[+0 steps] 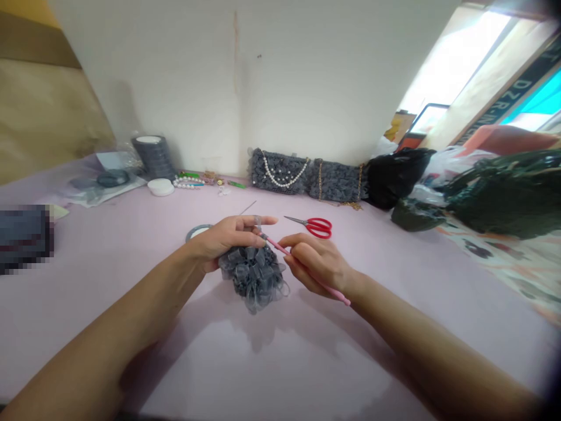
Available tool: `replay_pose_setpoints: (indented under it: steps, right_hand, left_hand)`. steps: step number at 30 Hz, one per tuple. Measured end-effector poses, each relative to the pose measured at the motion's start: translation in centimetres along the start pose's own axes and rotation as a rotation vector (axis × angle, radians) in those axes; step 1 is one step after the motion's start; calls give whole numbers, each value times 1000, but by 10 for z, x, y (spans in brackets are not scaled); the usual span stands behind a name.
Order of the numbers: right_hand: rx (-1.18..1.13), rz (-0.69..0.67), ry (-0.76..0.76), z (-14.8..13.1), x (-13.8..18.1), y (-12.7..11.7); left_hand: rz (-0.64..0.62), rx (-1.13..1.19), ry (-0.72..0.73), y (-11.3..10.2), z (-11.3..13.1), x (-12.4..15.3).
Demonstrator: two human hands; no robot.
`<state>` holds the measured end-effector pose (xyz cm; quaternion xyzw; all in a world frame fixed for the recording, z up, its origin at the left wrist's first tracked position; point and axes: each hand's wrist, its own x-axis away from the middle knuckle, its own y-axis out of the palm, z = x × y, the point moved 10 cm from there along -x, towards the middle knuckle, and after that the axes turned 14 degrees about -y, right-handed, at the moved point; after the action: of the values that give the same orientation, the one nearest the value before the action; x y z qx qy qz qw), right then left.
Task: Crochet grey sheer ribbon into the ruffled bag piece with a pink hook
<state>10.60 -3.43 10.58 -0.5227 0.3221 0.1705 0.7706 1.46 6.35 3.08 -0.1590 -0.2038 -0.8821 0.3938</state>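
Note:
My left hand (230, 237) pinches the top edge of a grey ruffled ribbon crochet piece (256, 278), its index finger stretched out with a strand of ribbon round it. Between the fingers of my right hand (318, 263) lies a pink crochet hook (278, 245), slanting down to the right. The hook's tip meets the crochet piece beside my left thumb. Behind my left hand, a ribbon spool (197, 231) shows in part. Red-handled scissors (318, 226) lie just beyond my right hand.
Two grey ruffled bags (280, 169) lean against the wall, one with pearls, one with chain. A stack of dark ribbon spools (153, 158), a white disc (160, 187) and beads (186, 182) stand at back left. Black (394, 175) and dark green bags (495, 190) crowd the right.

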Motion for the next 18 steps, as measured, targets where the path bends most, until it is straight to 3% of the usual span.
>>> replay_pose_setpoints:
  steps: [7,12,18]
  right_hand:
    - [-165,5,83,4,1,2]
    - [-169,114,167,8,5,-3]
    - [35,146,23,-4,9,0]
  left_hand:
    - [-103,-1,-32,1,-3,-2]
    - [-125,-3,-30,8,-4,0]
    - [-77,-8,-20,14,-6,-1]
